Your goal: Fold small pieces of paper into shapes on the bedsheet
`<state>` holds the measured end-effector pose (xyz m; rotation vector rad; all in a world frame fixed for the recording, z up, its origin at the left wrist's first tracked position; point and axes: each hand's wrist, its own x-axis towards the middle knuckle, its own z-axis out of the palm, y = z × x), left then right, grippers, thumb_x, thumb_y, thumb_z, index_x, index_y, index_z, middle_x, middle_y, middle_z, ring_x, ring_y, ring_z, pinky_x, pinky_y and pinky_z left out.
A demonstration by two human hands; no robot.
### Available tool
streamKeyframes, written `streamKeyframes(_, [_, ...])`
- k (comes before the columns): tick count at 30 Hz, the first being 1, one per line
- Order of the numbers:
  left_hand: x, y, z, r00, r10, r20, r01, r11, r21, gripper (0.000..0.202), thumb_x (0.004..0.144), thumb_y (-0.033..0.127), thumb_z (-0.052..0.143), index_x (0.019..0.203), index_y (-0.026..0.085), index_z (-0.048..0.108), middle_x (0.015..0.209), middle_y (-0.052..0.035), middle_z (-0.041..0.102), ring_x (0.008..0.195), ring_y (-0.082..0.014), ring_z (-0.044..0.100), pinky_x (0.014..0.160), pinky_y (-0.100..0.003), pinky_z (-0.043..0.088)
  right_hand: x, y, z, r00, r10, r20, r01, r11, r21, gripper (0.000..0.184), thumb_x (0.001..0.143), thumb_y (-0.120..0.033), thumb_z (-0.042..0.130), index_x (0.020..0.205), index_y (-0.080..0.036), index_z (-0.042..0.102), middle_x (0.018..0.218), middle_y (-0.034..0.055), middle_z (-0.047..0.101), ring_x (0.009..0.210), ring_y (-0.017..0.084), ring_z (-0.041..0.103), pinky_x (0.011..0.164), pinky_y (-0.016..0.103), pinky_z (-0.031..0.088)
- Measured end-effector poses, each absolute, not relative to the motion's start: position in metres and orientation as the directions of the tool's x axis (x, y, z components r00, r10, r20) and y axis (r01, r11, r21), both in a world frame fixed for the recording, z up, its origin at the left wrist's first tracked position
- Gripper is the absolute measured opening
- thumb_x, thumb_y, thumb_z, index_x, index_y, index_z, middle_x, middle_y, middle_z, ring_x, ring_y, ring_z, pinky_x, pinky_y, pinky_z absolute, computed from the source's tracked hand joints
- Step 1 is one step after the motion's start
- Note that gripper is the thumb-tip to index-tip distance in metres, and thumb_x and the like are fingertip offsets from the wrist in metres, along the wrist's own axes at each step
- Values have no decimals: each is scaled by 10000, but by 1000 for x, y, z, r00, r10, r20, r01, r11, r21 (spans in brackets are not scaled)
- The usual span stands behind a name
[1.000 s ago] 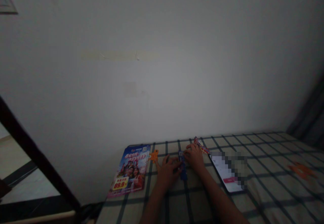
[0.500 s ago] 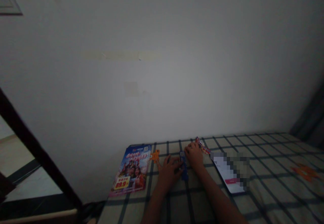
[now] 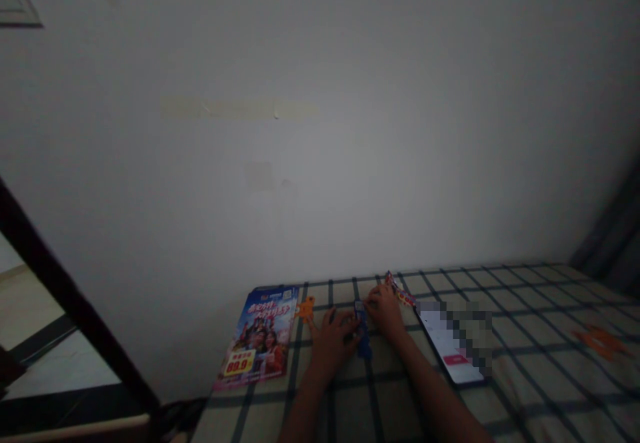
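Both my hands rest on a checked bed sheet [image 3: 525, 363] close to the wall. My left hand [image 3: 333, 343] lies with fingers bent against a narrow blue folded strip [image 3: 362, 336] that lies between the hands. My right hand [image 3: 386, 309] presses its fingertips on the far end of the same strip. The light is dim and the finger detail is poor. A red-and-white printed scrap [image 3: 400, 291] pokes out just beyond my right hand.
A colourful flyer [image 3: 260, 339] with a yellow price tag lies left of my hands. A lit phone [image 3: 453, 346] lies to the right. A white wall [image 3: 320, 129] rises behind. A dark bed-frame bar [image 3: 75, 309] slants at the left. Dark fabric [image 3: 615, 236] hangs at the right.
The hands keep their places on the blue strip; only small finger shifts show. The view has drifted slightly.
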<state>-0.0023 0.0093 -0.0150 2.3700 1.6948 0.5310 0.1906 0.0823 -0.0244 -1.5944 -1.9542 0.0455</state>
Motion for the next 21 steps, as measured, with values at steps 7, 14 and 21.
streamKeyframes(7, [-2,11,-16,294,942,160,894,-330,303,388,943,586,461,1326,562,521,1474,60,528,1431,-373,309,1053,-852,26,196,75,-21,-148,899,413,877,313,-366,67,802,-249,718,761,-248,772,1005,69,665,1081,266,539,978,410,401])
streamKeyframes(14, [-2,12,-20,292,942,163,894,-330,304,392,948,558,469,1337,560,514,1481,57,521,1433,-368,309,1071,-840,35,197,53,-24,-199,897,395,861,352,-367,51,788,-222,726,763,-255,756,977,62,649,1054,249,543,898,351,423])
streamKeyframes(21, [-3,14,-26,296,935,197,884,-346,314,398,943,561,483,1340,567,504,1467,58,536,1426,-358,328,1077,-838,58,199,36,-27,-225,896,382,842,376,-386,66,794,-219,720,745,-256,741,962,51,641,1033,236,552,871,333,427])
